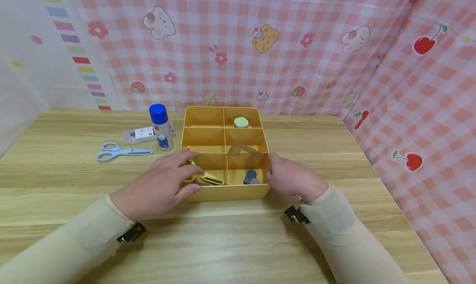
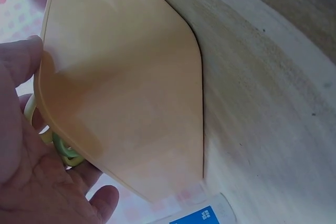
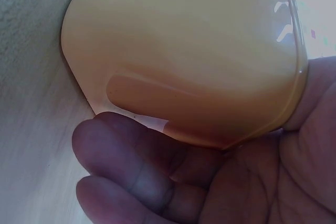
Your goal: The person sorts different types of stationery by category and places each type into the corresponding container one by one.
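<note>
A yellow organizer box (image 1: 225, 193) with several compartments stands between the two hands. Over its left rim reaches my left hand (image 1: 160, 184), fingers fairly straight and spread, fingertips at the handles of the yellow scissors (image 1: 213, 179) in the front left compartment. In the left wrist view the green-yellow handles (image 2: 65, 150) show just beyond the rim, by the fingers. My right hand (image 1: 293, 176) grips the box's right side near the front, its fingers curled against the wall (image 3: 184, 40) in the right wrist view.
Right-hand compartments hold a pale green rounded item (image 1: 241, 122), a clear set square (image 1: 243, 150) and a small dark blue object (image 1: 250, 177). Left of the box are a glue bottle (image 1: 161, 131), a clear plastic case (image 1: 130, 137) and light blue scissors (image 1: 124, 152). Checked cloth (image 1: 238, 40) hangs behind.
</note>
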